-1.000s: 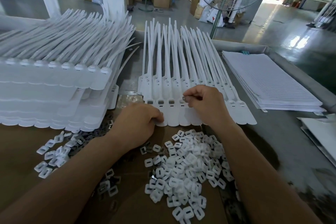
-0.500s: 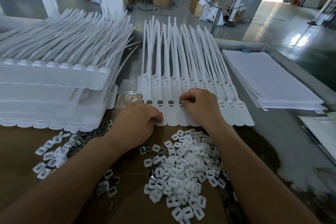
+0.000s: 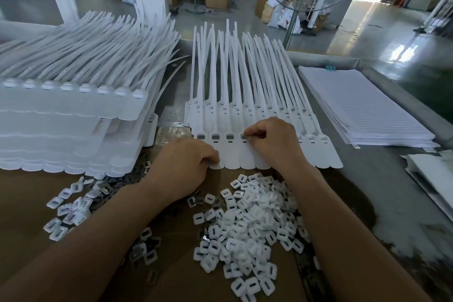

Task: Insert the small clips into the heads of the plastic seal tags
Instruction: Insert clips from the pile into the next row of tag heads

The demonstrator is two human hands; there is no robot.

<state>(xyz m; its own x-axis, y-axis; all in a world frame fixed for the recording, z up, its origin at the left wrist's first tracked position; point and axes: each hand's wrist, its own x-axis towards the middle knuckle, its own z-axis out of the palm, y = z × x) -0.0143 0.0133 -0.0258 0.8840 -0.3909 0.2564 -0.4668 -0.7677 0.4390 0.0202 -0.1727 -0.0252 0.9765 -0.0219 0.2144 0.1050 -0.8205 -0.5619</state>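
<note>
Your right hand (image 3: 272, 146) grip pinches a clip (image 3: 244, 135) at the tag head (image 3: 243, 142), left hand (image 3: 183, 169) grip unclear; tilted, it may jam.

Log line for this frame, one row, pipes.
phase: clip insertion | right hand pinches clip at fourth head of tag row | left hand rests on row's near edge | first three heads filled

The row of tags (image 3: 247, 157) in the middle is plain white, with grey clips (image 3: 215, 137) in its four left heads. The stack (image 3: 61, 125) on the left is milky white, and nearer, white squares (image 3: 250, 228) with dark slots lie on brown cardboard (image 3: 24, 203). On the right, white sheets (image 3: 362, 105) carry fine grey lines.
</note>
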